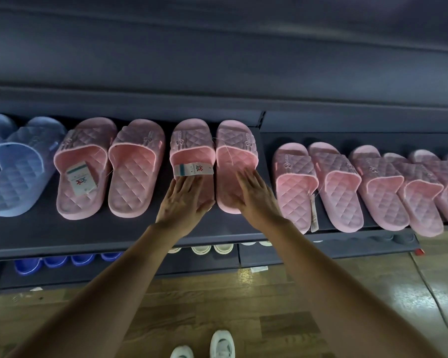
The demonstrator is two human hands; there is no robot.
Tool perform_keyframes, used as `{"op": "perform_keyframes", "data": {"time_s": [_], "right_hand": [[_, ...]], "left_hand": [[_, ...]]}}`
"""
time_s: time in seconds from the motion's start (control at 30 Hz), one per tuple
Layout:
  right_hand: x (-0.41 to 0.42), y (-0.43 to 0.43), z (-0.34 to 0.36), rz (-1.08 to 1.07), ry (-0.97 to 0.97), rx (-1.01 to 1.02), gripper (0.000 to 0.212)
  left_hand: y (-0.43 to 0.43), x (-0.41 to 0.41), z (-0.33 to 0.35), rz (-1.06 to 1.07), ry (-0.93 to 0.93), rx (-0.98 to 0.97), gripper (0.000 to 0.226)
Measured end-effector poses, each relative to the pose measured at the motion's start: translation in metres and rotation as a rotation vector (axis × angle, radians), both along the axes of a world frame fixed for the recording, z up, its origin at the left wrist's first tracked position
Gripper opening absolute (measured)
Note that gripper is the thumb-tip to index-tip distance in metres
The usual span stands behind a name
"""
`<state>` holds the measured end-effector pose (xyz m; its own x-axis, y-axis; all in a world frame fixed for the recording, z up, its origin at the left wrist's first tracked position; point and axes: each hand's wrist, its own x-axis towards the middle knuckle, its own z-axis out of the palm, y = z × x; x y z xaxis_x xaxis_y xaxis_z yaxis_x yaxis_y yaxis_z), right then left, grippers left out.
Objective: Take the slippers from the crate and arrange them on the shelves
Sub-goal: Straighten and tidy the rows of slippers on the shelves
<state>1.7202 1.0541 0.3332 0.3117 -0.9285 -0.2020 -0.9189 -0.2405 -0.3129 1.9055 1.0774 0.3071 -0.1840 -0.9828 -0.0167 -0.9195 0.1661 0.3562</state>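
Two pink quilted slippers lie side by side, toes away from me, on the dark shelf [93, 236]. My left hand [184, 200] lies flat with straight fingers on the heel of the left slipper [192, 143], which carries a white paper tag [193, 169]. My right hand [256, 195] presses flat on the heel of the right slipper [234, 148]. Neither hand grips anything. No crate shows in this view.
Another pink pair [109, 166] and a blue pair [18, 164] lie to the left. Several pink slippers [347, 187] overlap on the shelf section to the right. Blue and white slippers peek from a lower shelf [70, 260]. Wooden floor and my white shoes [221, 344] are below.
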Motion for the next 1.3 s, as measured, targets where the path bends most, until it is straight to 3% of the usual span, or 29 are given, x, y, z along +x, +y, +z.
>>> {"op": "perform_keyframes", "data": {"time_s": [0.17,0.47,0.67,1.03,1.3], "right_hand": [[-0.014,0.02,0.021,-0.063,0.013,-0.041,0.062],[-0.072,0.051,0.061,-0.155,0.071,-0.063,0.062],[-0.124,0.052,0.063,-0.172,0.072,-0.058,0.061],[-0.214,0.017,0.032,-0.136,-0.075,0.008,0.056],[-0.207,0.014,0.006,-0.081,-0.155,0.202,0.051]], "left_hand": [[0.014,-0.008,0.018,-0.027,0.079,0.029,0.065],[0.028,-0.049,0.065,-0.12,0.137,-0.046,0.081],[0.027,-0.098,0.074,-0.124,0.135,-0.055,0.062],[0.01,-0.204,0.033,-0.012,0.112,0.032,0.059],[0.019,-0.22,-0.013,-0.051,-0.051,-0.038,0.06]]}}
